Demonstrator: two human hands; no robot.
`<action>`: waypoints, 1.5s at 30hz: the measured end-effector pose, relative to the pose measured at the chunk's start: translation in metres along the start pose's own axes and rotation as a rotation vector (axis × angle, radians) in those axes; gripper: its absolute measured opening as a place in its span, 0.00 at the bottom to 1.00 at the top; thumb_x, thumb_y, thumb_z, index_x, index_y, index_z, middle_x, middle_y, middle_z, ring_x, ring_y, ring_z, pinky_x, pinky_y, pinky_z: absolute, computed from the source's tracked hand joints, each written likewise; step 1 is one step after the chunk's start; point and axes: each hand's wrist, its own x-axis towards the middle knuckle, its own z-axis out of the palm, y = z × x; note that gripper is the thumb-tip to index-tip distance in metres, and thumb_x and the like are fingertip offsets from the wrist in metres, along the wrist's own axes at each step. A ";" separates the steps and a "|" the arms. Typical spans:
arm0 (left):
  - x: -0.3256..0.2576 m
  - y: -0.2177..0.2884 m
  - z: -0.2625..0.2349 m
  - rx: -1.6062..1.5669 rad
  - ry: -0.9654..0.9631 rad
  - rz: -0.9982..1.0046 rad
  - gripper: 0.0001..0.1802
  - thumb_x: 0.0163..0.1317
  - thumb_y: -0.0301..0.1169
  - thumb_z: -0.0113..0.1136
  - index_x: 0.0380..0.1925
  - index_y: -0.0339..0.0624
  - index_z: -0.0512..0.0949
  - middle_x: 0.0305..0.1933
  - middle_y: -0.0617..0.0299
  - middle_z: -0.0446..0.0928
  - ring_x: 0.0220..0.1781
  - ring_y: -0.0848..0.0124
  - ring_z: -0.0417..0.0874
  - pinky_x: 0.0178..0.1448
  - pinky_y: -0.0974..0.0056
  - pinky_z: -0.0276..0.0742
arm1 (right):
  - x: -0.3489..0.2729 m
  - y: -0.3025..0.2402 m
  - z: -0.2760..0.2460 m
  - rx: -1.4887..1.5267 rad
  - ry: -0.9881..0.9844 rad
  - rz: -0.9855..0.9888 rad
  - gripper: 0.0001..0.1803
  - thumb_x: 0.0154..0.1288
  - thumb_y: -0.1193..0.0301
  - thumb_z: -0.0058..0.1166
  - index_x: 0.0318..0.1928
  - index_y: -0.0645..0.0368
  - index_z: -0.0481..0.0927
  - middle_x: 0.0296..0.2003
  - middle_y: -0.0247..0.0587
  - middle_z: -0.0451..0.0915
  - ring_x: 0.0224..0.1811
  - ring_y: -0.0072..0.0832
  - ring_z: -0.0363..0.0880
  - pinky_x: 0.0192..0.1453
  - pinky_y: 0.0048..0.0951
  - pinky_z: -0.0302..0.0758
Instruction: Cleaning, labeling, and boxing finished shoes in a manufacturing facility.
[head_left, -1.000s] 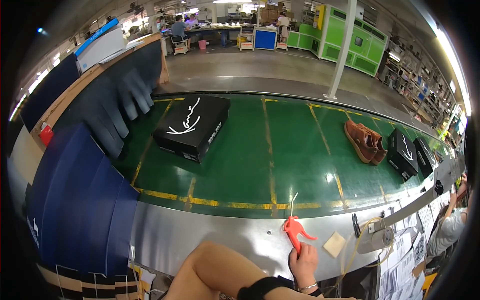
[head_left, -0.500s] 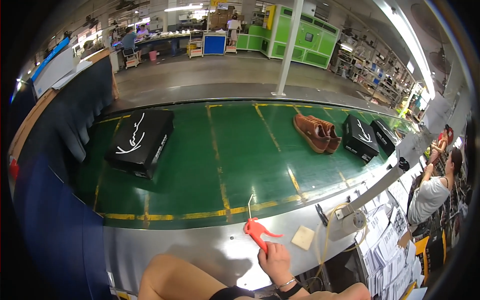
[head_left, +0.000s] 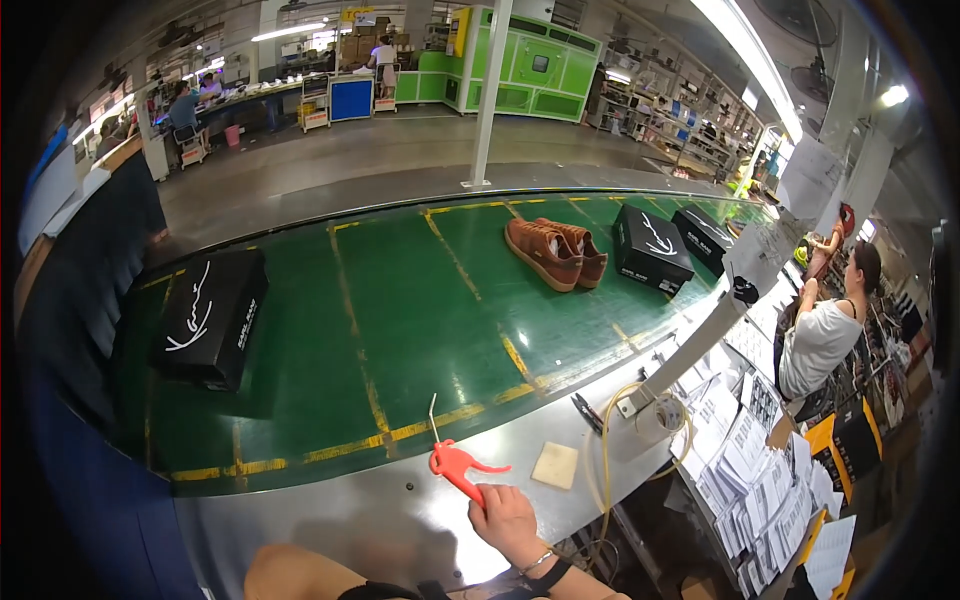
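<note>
Right hand [head_left: 508, 522] down at the near edge of the steel ledge [head_left: 350, 510], fingers wrapped round the handle of a red air gun [head_left: 458, 466], and that grip looks firm. The gun stands just off the ledge, its thin metal nozzle [head_left: 434, 420] tipped up and away toward the green belt [head_left: 400, 300], so it is held like a pistol, with the trigger lever sticking out to the right, free of the fingers as far as I can see. A pale hose [head_left: 606, 450] loops off to the right by the bracket, likely the gun's feed, though the join is hidden. Just right of the gun lies a small beige pad [head_left: 555, 465], flat on the ledge within easy reach. Left arm [head_left: 300, 575] comes in along the bottom edge, but the hand itself is out of frame, so no call on that one. Out on the belt, a black box [head_left: 210, 320] sits to the left, a pair of brown shoes [head_left: 555, 250] rests side by side farther along, and more black boxes [head_left: 650, 248] follow just beyond. A seated co-worker [head_left: 825, 330] works at the right, beside stacks of papers [head_left: 750, 450].
</note>
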 end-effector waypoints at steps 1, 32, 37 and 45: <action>-0.001 0.008 -0.002 0.003 -0.001 -0.002 0.13 0.71 0.38 0.43 0.34 0.39 0.66 0.31 0.57 0.67 0.32 0.66 0.68 0.39 0.64 0.67 | -0.001 0.000 0.000 0.003 0.003 0.000 0.11 0.52 0.68 0.56 0.37 0.57 0.77 0.26 0.39 0.75 0.26 0.35 0.73 0.29 0.35 0.71; 0.006 -0.007 0.002 -0.163 -0.078 -0.065 0.12 0.69 0.36 0.43 0.39 0.38 0.70 0.29 0.50 0.76 0.31 0.54 0.78 0.34 0.60 0.71 | -0.006 0.022 0.001 -0.030 -0.046 0.026 0.12 0.51 0.68 0.55 0.38 0.58 0.76 0.29 0.44 0.74 0.29 0.42 0.72 0.32 0.40 0.70; 0.010 0.001 -0.004 -0.063 -0.082 -0.227 0.10 0.68 0.35 0.44 0.39 0.39 0.69 0.27 0.48 0.75 0.30 0.51 0.78 0.32 0.57 0.70 | -0.004 0.021 0.003 -0.016 -0.039 0.002 0.13 0.51 0.69 0.55 0.38 0.59 0.76 0.28 0.44 0.74 0.28 0.41 0.72 0.32 0.39 0.70; 0.025 0.003 0.008 -0.047 0.076 -0.163 0.07 0.66 0.29 0.45 0.37 0.36 0.68 0.25 0.52 0.72 0.27 0.55 0.77 0.31 0.60 0.70 | -0.008 0.033 -0.002 -0.021 -0.062 0.057 0.12 0.51 0.69 0.55 0.37 0.59 0.75 0.28 0.45 0.73 0.32 0.43 0.72 0.34 0.40 0.70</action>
